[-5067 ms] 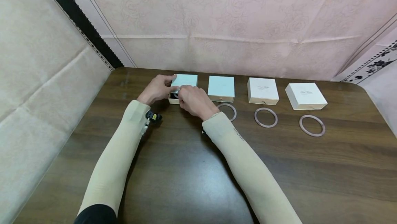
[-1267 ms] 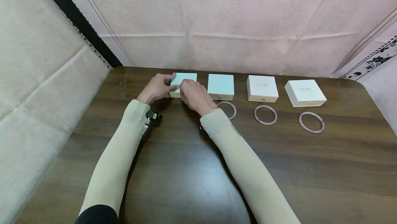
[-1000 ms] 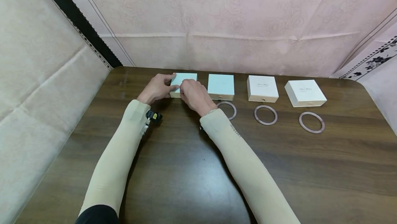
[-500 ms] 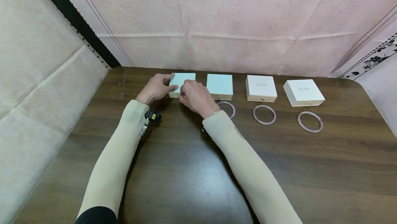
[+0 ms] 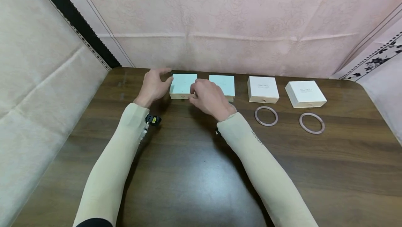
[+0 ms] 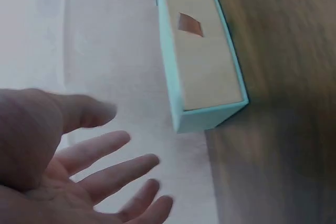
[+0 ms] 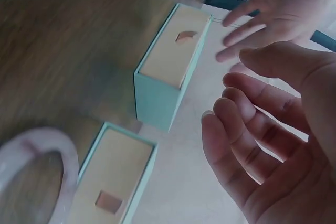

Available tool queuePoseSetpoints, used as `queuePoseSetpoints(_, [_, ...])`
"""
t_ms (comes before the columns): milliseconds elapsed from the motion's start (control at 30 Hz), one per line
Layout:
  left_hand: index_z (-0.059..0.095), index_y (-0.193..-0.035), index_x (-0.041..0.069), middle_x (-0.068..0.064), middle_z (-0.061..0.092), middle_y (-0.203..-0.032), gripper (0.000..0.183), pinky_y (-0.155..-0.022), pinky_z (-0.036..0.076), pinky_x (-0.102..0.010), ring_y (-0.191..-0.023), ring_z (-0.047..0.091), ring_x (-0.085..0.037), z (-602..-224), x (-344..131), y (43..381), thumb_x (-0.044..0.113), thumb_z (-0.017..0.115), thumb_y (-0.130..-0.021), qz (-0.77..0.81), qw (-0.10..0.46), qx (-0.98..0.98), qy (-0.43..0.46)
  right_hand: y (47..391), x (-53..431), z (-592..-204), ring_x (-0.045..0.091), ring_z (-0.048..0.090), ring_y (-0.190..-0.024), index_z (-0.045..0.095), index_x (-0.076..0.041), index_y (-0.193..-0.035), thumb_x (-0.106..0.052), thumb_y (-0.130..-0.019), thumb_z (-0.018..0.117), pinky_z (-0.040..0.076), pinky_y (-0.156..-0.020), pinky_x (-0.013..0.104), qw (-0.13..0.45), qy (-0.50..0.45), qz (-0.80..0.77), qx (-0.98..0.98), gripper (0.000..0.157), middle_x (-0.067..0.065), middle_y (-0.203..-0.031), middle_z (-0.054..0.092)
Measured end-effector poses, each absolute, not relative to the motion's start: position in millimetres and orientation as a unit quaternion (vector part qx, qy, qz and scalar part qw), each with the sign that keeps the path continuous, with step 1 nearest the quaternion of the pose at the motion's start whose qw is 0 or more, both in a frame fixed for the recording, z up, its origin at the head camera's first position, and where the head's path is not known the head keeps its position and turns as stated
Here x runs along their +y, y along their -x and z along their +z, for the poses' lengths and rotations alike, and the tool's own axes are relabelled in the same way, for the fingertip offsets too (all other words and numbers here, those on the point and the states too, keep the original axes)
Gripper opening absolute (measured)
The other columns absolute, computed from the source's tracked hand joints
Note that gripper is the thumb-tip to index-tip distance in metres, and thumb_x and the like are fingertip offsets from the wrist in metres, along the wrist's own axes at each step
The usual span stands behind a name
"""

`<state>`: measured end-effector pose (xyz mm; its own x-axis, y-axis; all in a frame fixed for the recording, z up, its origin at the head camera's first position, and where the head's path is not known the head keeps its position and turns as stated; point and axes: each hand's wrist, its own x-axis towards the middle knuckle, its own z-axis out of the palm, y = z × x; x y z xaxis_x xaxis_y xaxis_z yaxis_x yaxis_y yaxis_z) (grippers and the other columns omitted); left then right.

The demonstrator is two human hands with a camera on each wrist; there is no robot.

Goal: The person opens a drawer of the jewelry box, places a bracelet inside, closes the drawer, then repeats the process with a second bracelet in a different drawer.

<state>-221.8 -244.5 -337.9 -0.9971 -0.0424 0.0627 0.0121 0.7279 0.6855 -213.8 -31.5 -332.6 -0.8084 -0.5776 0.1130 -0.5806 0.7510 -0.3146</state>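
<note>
A light-teal drawer box (image 5: 183, 83) stands at the left of a row. Its cream front (image 6: 210, 66) with a brown pull tab (image 6: 190, 25) sits flush in the sleeve. Just left of it, my left hand (image 5: 154, 85) hangs with spread fingers and holds nothing. My right hand (image 5: 211, 97) is in front of the gap between this box and a second teal box (image 5: 226, 83); its fingers are loosely bent around nothing. A pale bangle (image 7: 69, 166) lies before the second box in the right wrist view; the right hand and arm hide it in the head view.
Two white drawer boxes, one at centre right (image 5: 263, 88) and one farther right (image 5: 306, 92), continue the row along the table's back edge. Before each lies a pale bangle, one nearer (image 5: 266, 124) and one at right (image 5: 314, 132). A pink patterned cloth (image 5: 220, 21) hangs behind.
The left box's drawer stood partly out about five seconds ago and is now in. Both hands have since come off that box, the left one leftward, the right one to the right.
</note>
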Motion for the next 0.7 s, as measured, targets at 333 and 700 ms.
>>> queuePoseSetpoints(333, [0.066, -0.134, 0.009, -0.012, 0.065, -0.138, 0.034, -0.101, 0.051, -0.046, -0.122, 0.062, -0.029, -324, -221, 213, 0.021, 0.059, -0.104, -0.409, 0.076, -0.909, 0.024, 212, -12, -324, 0.014, 0.065, -0.088, 0.078, -0.013, -0.098, -0.020, -0.096, 0.067, 0.056, -0.075, 0.034, 0.012, -0.310, 0.179, -0.934, 0.014, -0.002, -0.097, 0.066])
queuePoseSetpoints(700, [0.067, -0.132, 0.008, -0.010, 0.068, -0.131, 0.033, -0.100, 0.054, -0.046, -0.121, 0.064, -0.027, -328, -195, 217, 0.022, 0.062, -0.103, -0.426, 0.030, -0.903, 0.048, 218, 17, -325, 0.019, 0.067, -0.090, 0.078, -0.012, -0.101, -0.019, -0.093, 0.068, 0.056, -0.078, 0.039, 0.017, -0.300, 0.183, -0.936, 0.015, 0.004, -0.100, 0.070])
